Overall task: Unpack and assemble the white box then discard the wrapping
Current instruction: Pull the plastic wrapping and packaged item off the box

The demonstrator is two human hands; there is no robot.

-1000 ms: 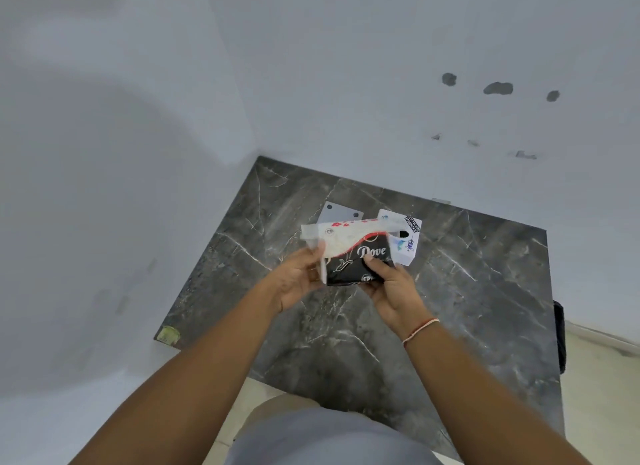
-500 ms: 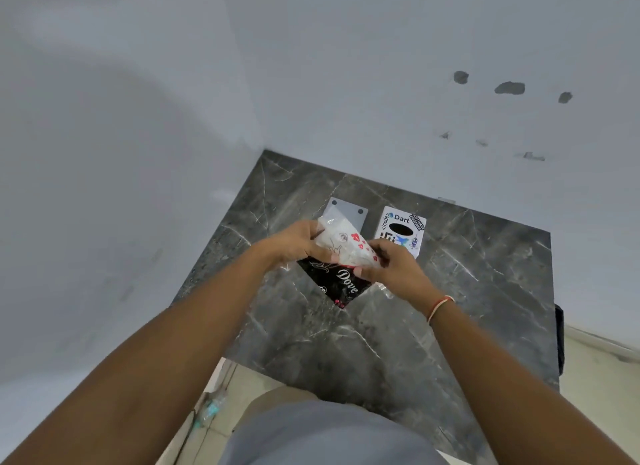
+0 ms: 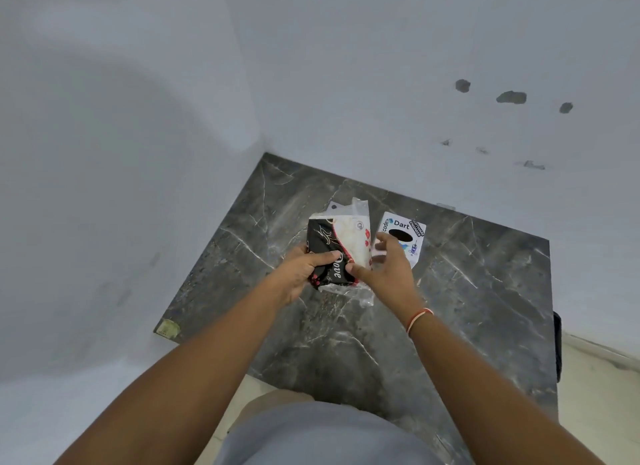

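Note:
The flat-folded box (image 3: 341, 248), black and white with red hearts and script lettering, is still inside its clear plastic wrapping (image 3: 360, 208). I hold it upright just above the dark marble table (image 3: 467, 291). My left hand (image 3: 301, 272) grips its lower left side, thumb across the black face. My right hand (image 3: 389, 270) has its thumb on the lower edge and its fingers spread along the right side. Loose plastic sticks out above the pack and below it.
A white "Dart" sticker card (image 3: 405, 231) lies on the table just behind my right fingers. A grey card (image 3: 334, 206) peeks out behind the pack. White walls close in on the left and back. A yellow label (image 3: 168, 328) marks the table's near-left corner.
The pack has been turned from flat and tilted to upright, black side to the left. My right hand has shifted from the top of the pack to its lower right edge, fingers spreading.

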